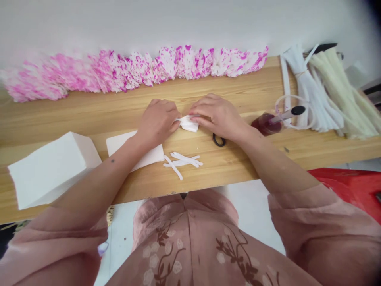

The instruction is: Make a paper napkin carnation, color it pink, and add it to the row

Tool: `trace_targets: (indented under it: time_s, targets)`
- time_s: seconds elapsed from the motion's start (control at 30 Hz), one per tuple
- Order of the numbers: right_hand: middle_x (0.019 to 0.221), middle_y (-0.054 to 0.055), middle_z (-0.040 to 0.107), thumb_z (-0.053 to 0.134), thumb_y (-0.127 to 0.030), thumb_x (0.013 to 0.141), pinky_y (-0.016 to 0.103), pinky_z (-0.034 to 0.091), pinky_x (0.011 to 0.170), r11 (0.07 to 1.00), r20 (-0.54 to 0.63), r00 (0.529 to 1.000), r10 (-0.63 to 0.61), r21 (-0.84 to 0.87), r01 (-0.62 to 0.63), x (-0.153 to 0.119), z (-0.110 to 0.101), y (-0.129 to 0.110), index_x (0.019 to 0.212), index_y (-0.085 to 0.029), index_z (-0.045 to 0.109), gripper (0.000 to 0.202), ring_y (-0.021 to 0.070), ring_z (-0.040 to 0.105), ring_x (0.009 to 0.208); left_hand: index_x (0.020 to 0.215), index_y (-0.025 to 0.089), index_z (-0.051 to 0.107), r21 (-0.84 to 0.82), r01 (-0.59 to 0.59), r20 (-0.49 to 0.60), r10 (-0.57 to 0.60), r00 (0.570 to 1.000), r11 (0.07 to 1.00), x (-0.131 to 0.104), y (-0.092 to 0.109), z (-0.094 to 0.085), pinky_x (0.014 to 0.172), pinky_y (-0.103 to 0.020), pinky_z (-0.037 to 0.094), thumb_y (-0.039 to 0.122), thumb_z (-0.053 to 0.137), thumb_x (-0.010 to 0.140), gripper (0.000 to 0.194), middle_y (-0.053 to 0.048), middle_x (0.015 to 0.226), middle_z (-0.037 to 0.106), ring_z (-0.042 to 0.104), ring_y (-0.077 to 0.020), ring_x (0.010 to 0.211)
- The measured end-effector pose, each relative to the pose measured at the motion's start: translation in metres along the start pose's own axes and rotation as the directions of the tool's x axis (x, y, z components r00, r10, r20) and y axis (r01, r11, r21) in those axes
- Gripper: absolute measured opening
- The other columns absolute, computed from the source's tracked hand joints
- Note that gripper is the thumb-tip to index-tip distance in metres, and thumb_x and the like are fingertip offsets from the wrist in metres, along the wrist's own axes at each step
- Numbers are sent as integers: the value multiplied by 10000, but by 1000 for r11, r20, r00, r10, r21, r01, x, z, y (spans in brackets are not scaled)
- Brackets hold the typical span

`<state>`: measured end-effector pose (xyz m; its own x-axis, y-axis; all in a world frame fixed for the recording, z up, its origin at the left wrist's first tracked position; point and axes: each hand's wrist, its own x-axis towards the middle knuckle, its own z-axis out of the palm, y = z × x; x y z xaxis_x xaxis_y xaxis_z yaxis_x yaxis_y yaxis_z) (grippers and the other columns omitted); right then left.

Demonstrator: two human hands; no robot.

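Between my two hands, above the middle of the wooden table, is a small gathered piece of white tissue paper (pixel 189 123). My left hand (pixel 159 121) pinches its narrow left end. The fingers of my right hand (pixel 217 115) close on its upper right side. Several short white strips (pixel 181 160) lie crossed on the wood nearer to me. Beneath my left forearm is a flat white paper sheet or pad (pixel 150 155), partly hidden. A black ring-shaped handle (pixel 219 140) shows just below my right hand; the rest of it is hidden.
A row of pink-and-white crumpled paper (pixel 133 69) runs along the wall. A tall white paper stack (pixel 50 167) stands at the left. On the right are a bottle of dark red liquid (pixel 266 124), bundled white strips (pixel 311 91) and cream strips (pixel 345 91). The wooden table (pixel 131 113) ends near my body.
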<state>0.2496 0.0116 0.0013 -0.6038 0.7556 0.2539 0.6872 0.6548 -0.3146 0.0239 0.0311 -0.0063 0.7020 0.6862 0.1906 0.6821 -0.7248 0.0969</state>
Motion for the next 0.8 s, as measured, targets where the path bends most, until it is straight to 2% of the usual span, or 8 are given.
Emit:
trace_targets:
  time_s: [0.1, 0.2, 0.33, 0.47, 0.6, 0.7, 0.8]
  targets:
    - [1087, 79, 699, 444, -472, 971, 469, 469, 920, 1000, -4, 1000, -9, -22, 9, 1, -1, -6, 1099, -272, 666, 325, 274, 605, 1048, 931, 201, 683, 7, 5, -43, -4, 999, 1000, -2, 1, -4, 881, -406, 399, 243, 510, 898, 180, -82, 945, 684, 600, -257, 973]
    - [1115, 87, 696, 458, -448, 969, 469, 465, 929, 999, -11, 1000, -1, -46, 1, -2, -2, -12, 1152, -253, 643, 326, 280, 607, 1064, 960, 199, 676, 2, 18, -66, -18, 998, 1000, -4, 3, -8, 882, -403, 401, 257, 511, 902, 184, -85, 970, 691, 608, -262, 986]
    - [1217, 109, 666, 508, -352, 936, 465, 461, 933, 996, -73, 994, 81, -42, -84, -7, -2, -15, 1255, -211, 567, 354, 293, 600, 1113, 1001, 181, 667, -16, 99, -57, -100, 993, 995, -6, 5, -9, 883, -399, 407, 266, 489, 911, 217, -87, 959, 703, 624, -259, 961]
    - [1171, 111, 678, 576, -317, 879, 411, 476, 868, 988, -78, 985, 152, 32, -150, -10, -1, -11, 1198, -187, 564, 345, 272, 636, 1021, 975, 183, 679, -63, 145, -69, -149, 986, 987, -8, 4, -9, 843, -384, 424, 273, 475, 906, 234, -67, 876, 713, 633, -234, 851]
    - [1120, 94, 692, 619, -365, 859, 369, 477, 818, 986, -41, 988, 149, 80, -146, -9, 2, -5, 1153, -189, 575, 345, 247, 652, 940, 954, 186, 700, -99, 168, -20, -171, 985, 981, -7, 6, -13, 814, -378, 433, 282, 477, 901, 248, -65, 845, 720, 628, -237, 820]
    - [1129, 102, 692, 611, -365, 871, 373, 469, 831, 993, -37, 993, 113, 25, -112, -8, 6, 0, 1166, -187, 580, 346, 257, 644, 974, 962, 183, 712, -82, 165, 20, -164, 986, 983, -6, 6, -14, 817, -378, 433, 267, 484, 903, 250, -72, 869, 724, 630, -244, 844]
    - [1101, 110, 695, 596, -312, 874, 374, 463, 833, 996, -34, 996, 80, -45, -82, -7, 11, 2, 1152, -180, 596, 307, 266, 634, 987, 973, 182, 714, -62, 129, 9, -129, 992, 990, -6, 3, -11, 827, -383, 432, 264, 501, 906, 238, -73, 893, 721, 635, -245, 865]
